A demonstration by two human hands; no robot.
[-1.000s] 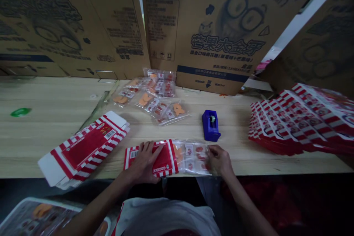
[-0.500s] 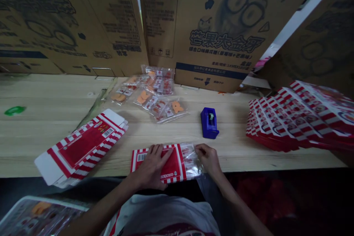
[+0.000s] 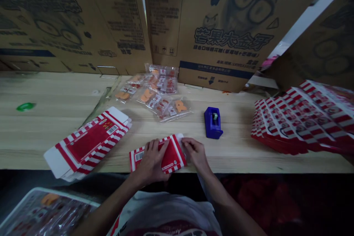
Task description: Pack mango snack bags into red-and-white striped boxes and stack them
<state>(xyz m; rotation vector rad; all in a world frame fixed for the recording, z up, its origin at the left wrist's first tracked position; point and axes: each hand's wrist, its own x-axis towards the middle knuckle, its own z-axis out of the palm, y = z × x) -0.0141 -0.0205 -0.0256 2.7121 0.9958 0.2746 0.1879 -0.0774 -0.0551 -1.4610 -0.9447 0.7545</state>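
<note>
A flat red-and-white striped carton lies at the table's front edge, its open end turned to the right. My left hand grips it from the near side, fingers over the top face and thumb stretched across it. At the open end, my right hand has its fingers curled together beside a white flap. Only a sliver of the clear plastic bag shows there; the carton hides the rest. Whether the right fingertips pinch the bag or the flap is hidden.
Striped flat cartons lie stacked on the left, and more striped cartons lean in a row on the right. Behind are clear candy bags, a blue tape dispenser and large cardboard boxes. A white-rimmed tray sits lower left.
The clear bag, which stuck out of the carton's right end, is now almost wholly inside it. My right hand has moved left with it, up to the carton's end. The carton has tilted slightly.
</note>
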